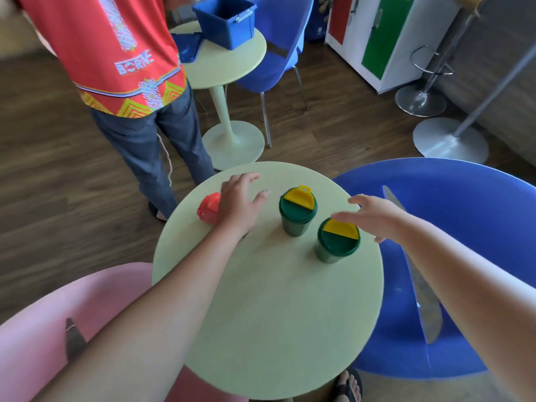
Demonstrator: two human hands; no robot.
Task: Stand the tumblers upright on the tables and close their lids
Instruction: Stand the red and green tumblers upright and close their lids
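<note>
Two green tumblers with green-and-yellow lids stand upright on the round pale green table (pixel 269 314). On the far tumbler (pixel 297 211) the yellow flap is tilted up. The near tumbler (pixel 336 242) has its yellow flap lying flat. A red tumbler (pixel 208 210) lies on its side near the table's left edge. My left hand (pixel 239 201) hovers just right of the red tumbler, fingers spread, partly hiding it. My right hand (pixel 374 216) is open beside the near green tumbler, fingertips over its yellow flap.
A person in a red shirt (pixel 116 53) stands at the far left beside a second round table (pixel 232 62) carrying a blue bin (pixel 226 21). Blue chairs (pixel 464 256) sit right and behind, a pink chair (pixel 58 329) at lower left. Bar stool bases (pixel 449 140) stand at right.
</note>
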